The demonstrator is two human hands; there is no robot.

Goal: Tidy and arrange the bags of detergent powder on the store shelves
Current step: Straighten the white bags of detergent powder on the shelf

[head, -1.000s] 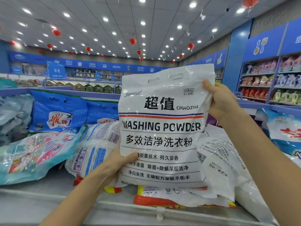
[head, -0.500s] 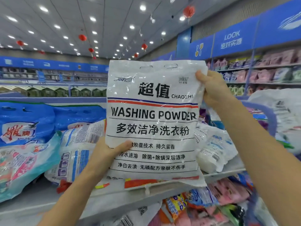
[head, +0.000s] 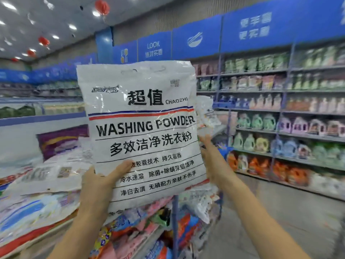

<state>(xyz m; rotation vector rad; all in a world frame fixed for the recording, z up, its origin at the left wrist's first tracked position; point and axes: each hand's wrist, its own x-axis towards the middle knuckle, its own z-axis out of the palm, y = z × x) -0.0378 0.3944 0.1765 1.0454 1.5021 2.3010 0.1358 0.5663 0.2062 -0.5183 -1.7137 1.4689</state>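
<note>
Since the earlier frame, the right hand (head: pixel 214 161) has dropped from the top right corner of the white washing powder bag (head: pixel 143 131) to the lower part of its right edge, and the view has swung right toward the aisle.

Head view: the bag is held up in the air, upright with its printed front toward the camera and its top leaning slightly left, in front of the right end of the store shelf. The left hand (head: pixel 100 186) grips its lower left corner, thumb pressed across the front and fingers curled behind. The right hand's fingers are stretched upward, lying against the bag's right edge; no curl around it shows.

Behind and left of the bag, a pile of flat detergent bags (head: pixel 46 176) lies on the shelf, with a purple bag (head: pixel 61 141) standing at the back. Below, more coloured bags (head: pixel 134 227) crowd the lower tier. Across the grey floor (head: pixel 280 212), wall shelving (head: pixel 280 128) carries blurred rows of bottles and pouches under blue signs (head: pixel 196 40). A red lantern (head: pixel 102 6) hangs from the ceiling.
</note>
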